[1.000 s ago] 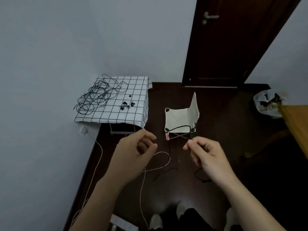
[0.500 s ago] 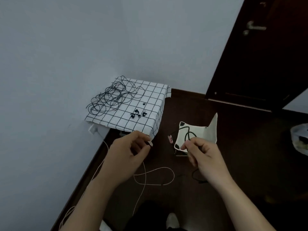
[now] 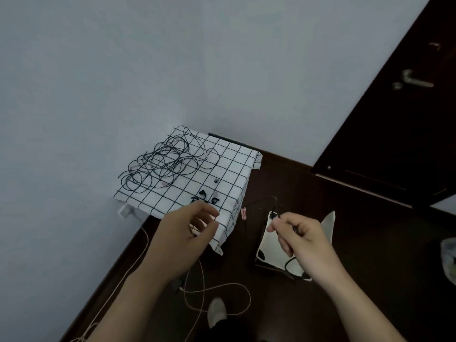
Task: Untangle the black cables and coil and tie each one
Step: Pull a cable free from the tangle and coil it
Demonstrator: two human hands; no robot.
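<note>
A tangle of black cables lies on the far left part of a small table covered by a checked cloth. My right hand pinches one separate black cable. That cable arcs up and left to a small pink tag, and another stretch loops below my wrist. My left hand hovers at the table's near corner with its fingers curled round a thin white cable, which trails down to loops on the floor.
Several small black ties lie on the cloth near my left hand. A small folding stool with a white seat stands under my right hand. A white plug is on the wall, a dark door at right, a bag at the right edge.
Both hands have come closer to the checked table, and the view has swung up and left. The black cable in my right hand now arcs higher, with its pink tag hanging by the table's corner.
</note>
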